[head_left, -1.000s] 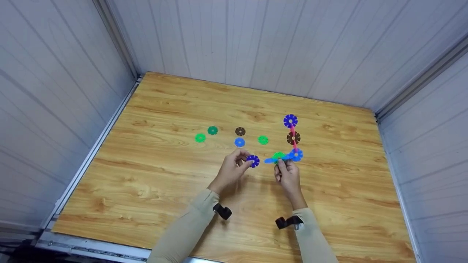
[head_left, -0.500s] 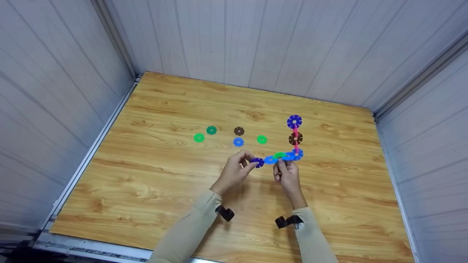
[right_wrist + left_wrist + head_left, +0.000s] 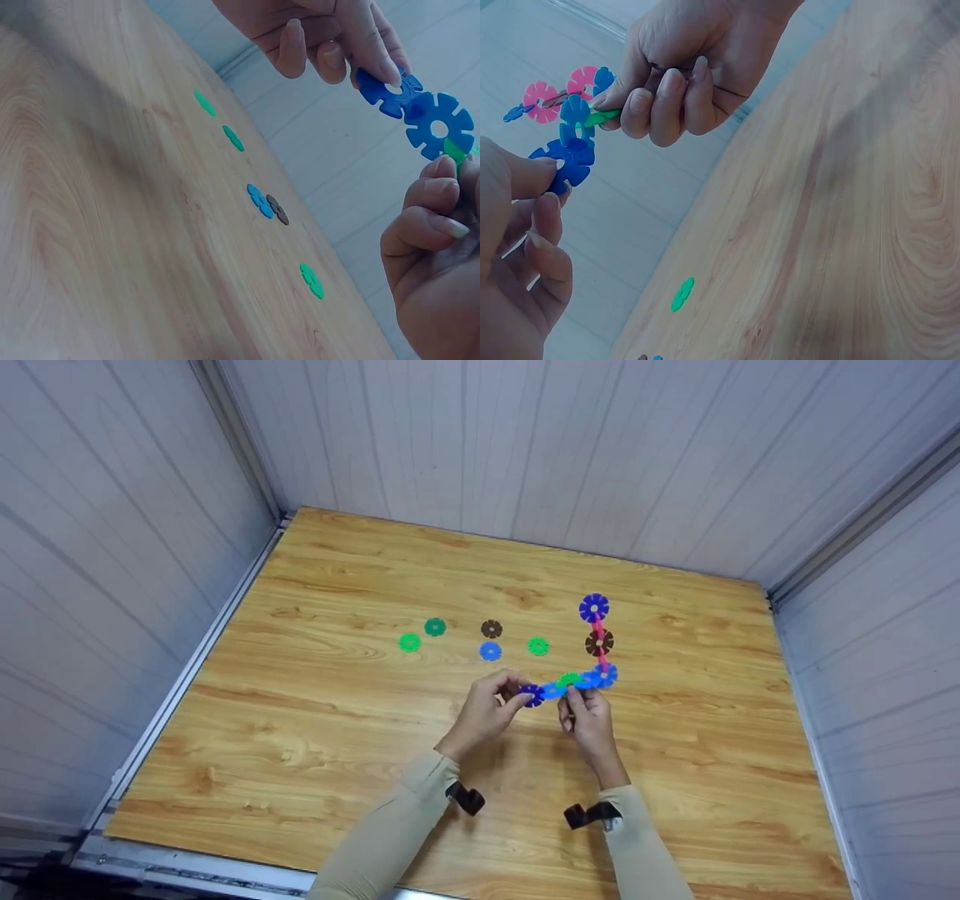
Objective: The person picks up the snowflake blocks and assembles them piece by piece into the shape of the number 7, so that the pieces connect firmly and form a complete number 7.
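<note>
My left hand [image 3: 484, 711] pinches a dark blue slotted disc [image 3: 533, 695] between thumb and fingers. The disc's edge meets the light blue disc [image 3: 439, 126] at the near end of a chain of interlocking discs; how deep the slots engage I cannot tell. With thumb and fingers, my right hand [image 3: 592, 727] grips the green disc [image 3: 570, 679] in that chain, partly covering it. Beyond it the chain bends at a blue disc [image 3: 606, 675]. It runs on through pink discs [image 3: 541, 102] and a brown disc [image 3: 599, 643] to a dark blue disc [image 3: 594, 607].
Loose discs lie flat on the wooden table [image 3: 300, 750]: light green [image 3: 409, 643], dark green [image 3: 435, 627], brown [image 3: 491, 628], light blue [image 3: 490, 651] and another green disc [image 3: 538, 646]. Pale panel walls [image 3: 495, 450] enclose the back and sides.
My left hand has moved slightly right, bringing the dark blue disc from apart to meeting the chain's end. The right hand has barely moved, while the chain's far end swayed slightly.
</note>
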A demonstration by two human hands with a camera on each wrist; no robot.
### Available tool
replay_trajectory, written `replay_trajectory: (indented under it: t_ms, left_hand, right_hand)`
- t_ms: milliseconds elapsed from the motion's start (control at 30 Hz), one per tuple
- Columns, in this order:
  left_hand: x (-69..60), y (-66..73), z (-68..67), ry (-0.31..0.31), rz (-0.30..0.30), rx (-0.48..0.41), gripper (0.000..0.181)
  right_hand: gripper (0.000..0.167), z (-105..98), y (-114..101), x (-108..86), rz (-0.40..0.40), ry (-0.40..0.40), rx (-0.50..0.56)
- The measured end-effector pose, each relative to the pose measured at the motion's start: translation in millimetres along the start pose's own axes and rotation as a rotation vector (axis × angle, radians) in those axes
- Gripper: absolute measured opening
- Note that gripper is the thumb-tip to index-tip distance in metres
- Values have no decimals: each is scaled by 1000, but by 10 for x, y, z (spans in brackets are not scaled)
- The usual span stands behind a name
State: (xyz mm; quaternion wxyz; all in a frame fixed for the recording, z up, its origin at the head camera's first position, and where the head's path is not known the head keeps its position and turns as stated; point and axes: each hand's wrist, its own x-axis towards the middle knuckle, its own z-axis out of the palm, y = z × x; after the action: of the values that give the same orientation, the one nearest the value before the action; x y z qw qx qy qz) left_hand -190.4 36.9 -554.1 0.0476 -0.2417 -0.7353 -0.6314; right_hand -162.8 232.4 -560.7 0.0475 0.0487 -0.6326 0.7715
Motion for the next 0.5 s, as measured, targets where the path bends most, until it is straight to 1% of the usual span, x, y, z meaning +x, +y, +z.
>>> replay_trajectory:
  t_ms: [133,233,433,467,500]
  left_hand:
    - [-7,-2,16,25,-1,-20,7]
    - [-12,-6,27,37,-6,-56,7]
    - [-27,4,36,54,-69,-115,9]
    - [-28,18,35,55,-77,-118,10]
    - [-33,61,23,54,-81,-125,9]
  right_hand:
    - [30,28,-14,4,1,0,-12]
    - [34,37,-11,5,-1,2,-21]
    - [42,46,8,9,-13,-32,-64]
    - [44,51,15,11,-11,-38,-69]
    - [45,57,21,12,-7,-43,-73]
